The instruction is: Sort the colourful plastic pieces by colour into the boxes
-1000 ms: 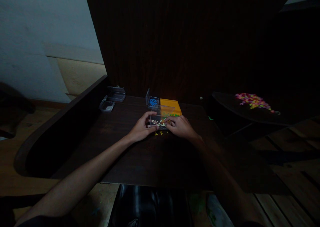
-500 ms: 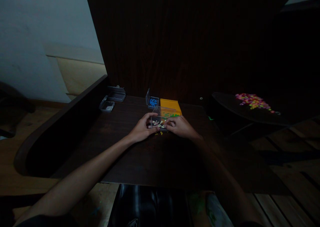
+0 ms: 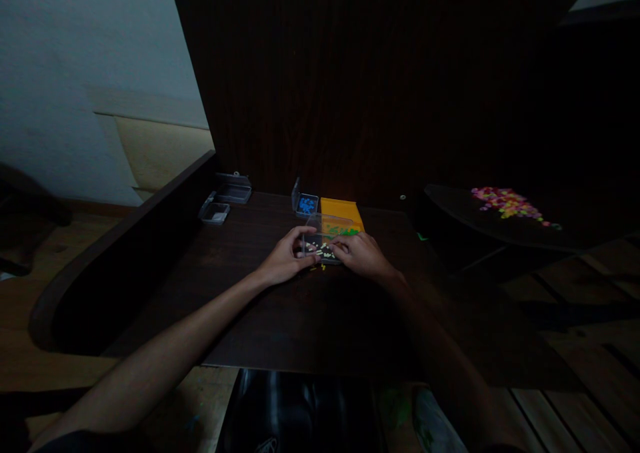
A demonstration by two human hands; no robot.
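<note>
My left hand (image 3: 286, 260) is closed round the left side of a clear plastic box (image 3: 313, 224), thumb in front and fingers behind. The box stands with its lid raised at the back, and several small pale pieces (image 3: 325, 254) lie in it. Over the box's right part, my right hand (image 3: 366, 257) is bent with thumb and fingertips pressed together at the pieces. Whatever may be between those fingertips is too small to make out. Several yellow pieces (image 3: 323, 267) lie on the table just in front of the box.
Behind the box lies a yellow tray-like piece (image 3: 340, 208) with green pieces (image 3: 345, 230) on it. A small open box of blue pieces (image 3: 307, 204) is beside it. Two clear boxes (image 3: 216, 213) stand at left. Colourful pieces (image 3: 507, 203) are heaped on a dark surface at right.
My right hand's fingers have shifted slightly over the pale pieces, and some of these lie differently in the box. My left hand keeps its hold in the same place.
</note>
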